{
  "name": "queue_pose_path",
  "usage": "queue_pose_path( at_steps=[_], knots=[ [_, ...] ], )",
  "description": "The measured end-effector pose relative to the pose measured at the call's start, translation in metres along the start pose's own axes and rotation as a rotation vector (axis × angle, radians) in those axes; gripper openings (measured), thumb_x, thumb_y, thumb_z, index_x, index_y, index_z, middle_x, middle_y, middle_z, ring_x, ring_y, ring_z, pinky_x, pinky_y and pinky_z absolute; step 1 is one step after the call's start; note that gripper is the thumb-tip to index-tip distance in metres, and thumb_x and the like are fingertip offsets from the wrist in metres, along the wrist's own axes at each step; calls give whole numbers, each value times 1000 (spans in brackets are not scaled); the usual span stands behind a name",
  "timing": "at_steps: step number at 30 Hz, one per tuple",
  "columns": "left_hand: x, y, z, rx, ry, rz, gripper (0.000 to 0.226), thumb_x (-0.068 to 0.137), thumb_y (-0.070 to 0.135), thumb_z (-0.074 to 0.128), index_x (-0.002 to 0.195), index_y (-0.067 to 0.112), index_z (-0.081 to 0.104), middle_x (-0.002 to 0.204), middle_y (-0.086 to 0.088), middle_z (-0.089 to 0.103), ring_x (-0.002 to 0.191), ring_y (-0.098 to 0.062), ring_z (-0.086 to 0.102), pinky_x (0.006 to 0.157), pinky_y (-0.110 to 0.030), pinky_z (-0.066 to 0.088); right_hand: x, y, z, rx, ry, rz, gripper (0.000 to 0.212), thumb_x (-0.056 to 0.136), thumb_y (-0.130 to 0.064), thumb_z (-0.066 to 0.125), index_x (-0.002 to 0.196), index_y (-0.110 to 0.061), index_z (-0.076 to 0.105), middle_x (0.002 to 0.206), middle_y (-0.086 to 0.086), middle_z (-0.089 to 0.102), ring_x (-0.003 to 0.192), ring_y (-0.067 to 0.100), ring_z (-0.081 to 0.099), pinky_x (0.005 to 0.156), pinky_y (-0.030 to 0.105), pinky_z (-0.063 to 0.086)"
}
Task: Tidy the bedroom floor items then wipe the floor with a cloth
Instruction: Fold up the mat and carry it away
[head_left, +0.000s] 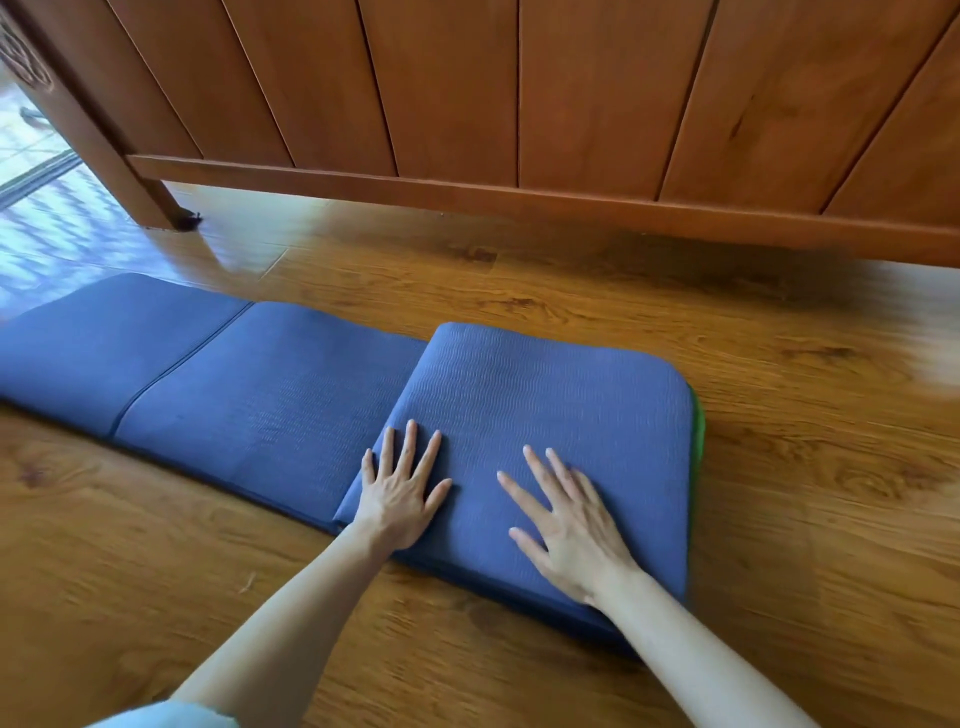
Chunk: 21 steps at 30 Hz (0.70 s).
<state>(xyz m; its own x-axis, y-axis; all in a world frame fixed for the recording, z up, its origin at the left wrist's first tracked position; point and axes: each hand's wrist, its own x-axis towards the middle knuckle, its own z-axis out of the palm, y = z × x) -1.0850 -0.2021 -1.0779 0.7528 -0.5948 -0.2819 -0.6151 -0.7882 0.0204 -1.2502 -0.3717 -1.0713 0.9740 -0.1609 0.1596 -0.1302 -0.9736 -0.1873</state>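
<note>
Both bare forearms reach out from the near edge over the wooden floor. Left hand and right hand lie flat, fingers spread and straight, pressing on top of the folded stack at the right end of the blue mat. A green edge peeks out at the stack's right side. Leftward, two creased panels of the mat lie unfolded on the floor. Beyond stands a wooden bed frame, its leg at the left.
</note>
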Motion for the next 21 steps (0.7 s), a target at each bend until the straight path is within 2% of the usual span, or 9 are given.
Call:
queue_pose_path(
  at_steps=[2,4,9,12,15,16,18,19,21],
  knots=[
    [3,-3,0,3,-2,17,118,43,78,-41,147,31,-12,158,-3,-11,144,-29,-10,114,-51,4,-2,-3,17,-12,-66,25,55,87,-49,35,137,-28,47,144,11,43,131,31,42,106,44,26],
    [4,-6,-3,29,-36,49,122,40,82,-38,147,31,-12,158,-2,-11,145,-27,-9,115,-48,4,-6,-1,28,-18,-102,29,55,89,-48,34,137,-27,46,145,10,42,133,30,40,107,43,21],
    [4,-9,-14,59,-132,102,132,30,87,-34,147,28,-17,156,-4,-19,143,-29,-15,116,-47,1,-6,5,36,25,-99,35,54,92,-47,32,141,-29,40,149,7,37,137,27,31,108,43,20],
    [2,-7,-8,56,-122,108,129,31,85,-37,143,23,-24,154,-7,-24,142,-31,-20,114,-47,-5,-7,5,34,47,-138,55,54,97,-49,18,142,-30,39,149,6,35,138,26,30,108,43,20],
    [-2,-9,-6,31,-99,106,118,38,84,-36,136,19,-28,150,-6,-28,140,-30,-23,114,-47,-7,-6,6,32,32,-179,69,58,96,-51,9,142,-30,39,149,6,36,139,25,26,109,42,18],
    [-5,-10,-7,40,-75,122,116,47,85,-33,140,17,-21,150,-9,-23,141,-32,-16,114,-48,-2,-6,6,31,26,-197,71,58,96,-51,9,142,-30,39,149,7,36,138,24,25,109,42,17],
    [-8,-13,-12,115,12,178,108,70,82,-16,148,12,12,153,-21,9,140,-41,16,110,-53,19,-6,6,30,5,-221,78,58,97,-51,9,142,-29,38,148,7,37,138,25,25,110,41,14],
    [-10,-15,-14,146,5,211,104,74,82,-10,147,12,16,151,-24,15,138,-44,20,108,-55,20,-6,4,28,-1,-224,83,59,97,-51,8,141,-28,39,148,8,38,138,26,26,110,42,14],
    [-15,-28,-14,200,-65,310,105,69,86,-5,147,16,-4,153,-24,-1,141,-44,2,112,-55,7,-5,-3,22,-12,-226,109,61,97,-50,6,140,-26,43,146,10,41,136,29,33,109,43,16]
  ],
)
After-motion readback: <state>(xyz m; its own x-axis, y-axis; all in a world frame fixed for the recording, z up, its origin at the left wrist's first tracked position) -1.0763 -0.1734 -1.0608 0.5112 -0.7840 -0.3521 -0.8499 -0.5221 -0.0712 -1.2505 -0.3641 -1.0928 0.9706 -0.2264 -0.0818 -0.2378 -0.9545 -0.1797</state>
